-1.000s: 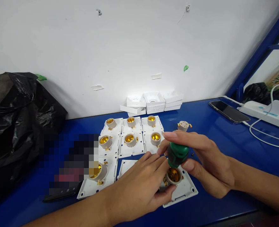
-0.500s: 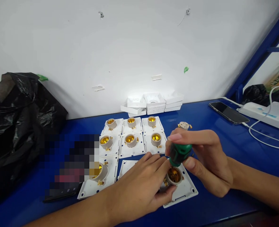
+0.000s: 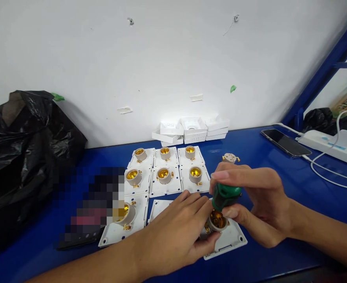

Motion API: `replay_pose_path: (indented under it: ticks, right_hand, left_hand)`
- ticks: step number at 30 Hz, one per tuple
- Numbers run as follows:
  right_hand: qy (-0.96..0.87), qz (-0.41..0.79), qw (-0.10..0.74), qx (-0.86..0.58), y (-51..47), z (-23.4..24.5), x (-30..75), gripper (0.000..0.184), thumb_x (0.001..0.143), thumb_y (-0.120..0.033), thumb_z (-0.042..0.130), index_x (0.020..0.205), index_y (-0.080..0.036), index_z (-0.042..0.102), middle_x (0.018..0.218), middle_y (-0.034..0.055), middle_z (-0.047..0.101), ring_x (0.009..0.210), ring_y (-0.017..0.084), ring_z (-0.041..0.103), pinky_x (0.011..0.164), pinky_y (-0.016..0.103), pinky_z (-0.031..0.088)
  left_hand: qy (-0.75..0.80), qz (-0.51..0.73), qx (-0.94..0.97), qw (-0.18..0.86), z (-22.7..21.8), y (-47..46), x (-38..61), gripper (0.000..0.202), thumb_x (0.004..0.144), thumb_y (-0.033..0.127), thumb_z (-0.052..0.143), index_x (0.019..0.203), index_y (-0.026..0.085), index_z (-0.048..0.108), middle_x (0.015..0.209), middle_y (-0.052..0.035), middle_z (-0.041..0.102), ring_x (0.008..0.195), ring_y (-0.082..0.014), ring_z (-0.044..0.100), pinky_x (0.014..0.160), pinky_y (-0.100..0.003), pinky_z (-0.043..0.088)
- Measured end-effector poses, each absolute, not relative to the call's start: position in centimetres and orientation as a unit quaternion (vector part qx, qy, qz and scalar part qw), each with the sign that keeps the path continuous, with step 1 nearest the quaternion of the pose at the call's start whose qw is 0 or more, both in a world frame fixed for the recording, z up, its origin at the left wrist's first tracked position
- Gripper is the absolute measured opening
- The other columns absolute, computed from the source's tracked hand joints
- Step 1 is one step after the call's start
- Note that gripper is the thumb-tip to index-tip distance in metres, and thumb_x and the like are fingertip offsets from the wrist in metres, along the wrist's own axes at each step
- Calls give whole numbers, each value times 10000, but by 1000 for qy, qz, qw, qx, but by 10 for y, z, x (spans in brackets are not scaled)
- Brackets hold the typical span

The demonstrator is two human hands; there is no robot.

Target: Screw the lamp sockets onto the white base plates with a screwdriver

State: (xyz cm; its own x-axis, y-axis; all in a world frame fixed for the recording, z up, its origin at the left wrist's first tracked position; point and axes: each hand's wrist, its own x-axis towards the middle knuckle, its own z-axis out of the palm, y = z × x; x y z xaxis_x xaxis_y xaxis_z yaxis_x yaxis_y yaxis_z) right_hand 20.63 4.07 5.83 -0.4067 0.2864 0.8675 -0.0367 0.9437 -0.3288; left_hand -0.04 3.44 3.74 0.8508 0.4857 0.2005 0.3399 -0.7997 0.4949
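My left hand (image 3: 185,232) grips a lamp socket (image 3: 218,221) with a brass-coloured inside, its thumb and fingers closed around the socket's near and left sides. The socket stands on a white square plate (image 3: 231,241) on the table. In my right hand (image 3: 258,200) is a green and black screwdriver (image 3: 225,195), pinched by the handle between thumb and fingers. Its handle is just above the socket's mouth; the blade cannot be seen. Close behind the right hand lies a loose socket part (image 3: 230,158) with brass terminals.
Several white plates with sockets (image 3: 163,175) lie in rows on the blue table (image 3: 244,141). White square boxes (image 3: 193,127) are stacked by the wall. A black bag (image 3: 26,157) stands left, a phone (image 3: 285,142) and a power strip (image 3: 332,145) right.
The right hand has turned slightly around the screwdriver handle, and the handle's tilt differs a little. My left hand keeps its grip on the socket. The whole view has shifted slightly.
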Motion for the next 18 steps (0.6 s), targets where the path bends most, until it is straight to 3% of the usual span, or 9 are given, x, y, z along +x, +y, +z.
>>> replay_pose_path:
  ticks: [3,6,10,13,18]
  right_hand:
    - [-819,145,550,-72,42,56,203,614,900,-88,633,1498,-115,498,808,40,687,726,218,667,584,351,565]
    - [-815,116,559,-102,41,52,204,621,905,-125,625,1514,-129,505,796,54,711,701,240,674,567,374,574]
    - [-794,74,590,-125,37,47,214,695,851,-136,665,1529,-175,518,987,103,772,663,224,673,516,376,577]
    - [-758,38,632,-155,36,45,218,661,830,-171,684,1480,-224,577,1090,110,751,676,229,683,532,421,600]
    - [-745,107,621,-219,45,56,206,585,818,-320,777,1376,-321,600,1274,120,694,827,286,729,645,502,634]
  left_hand:
    - [211,151,935,240,38,37,0,64,1003,232,624,1041,212,576,1079,-59,701,1003,-267,680,929,-426,532]
    - [210,146,938,233,38,37,0,164,1008,263,626,1150,201,570,1144,-83,701,1103,-291,666,1018,-471,508]
    - [202,138,945,215,40,36,-2,259,1041,296,607,1272,205,532,1210,-94,697,1168,-296,661,1120,-505,443]
    - [198,132,951,198,39,36,-3,209,1066,304,587,1244,199,551,1121,-77,706,1089,-289,680,1082,-486,459]
    - [205,135,950,193,36,38,-3,300,1074,383,614,1280,177,545,1105,-81,694,1071,-286,663,1051,-474,478]
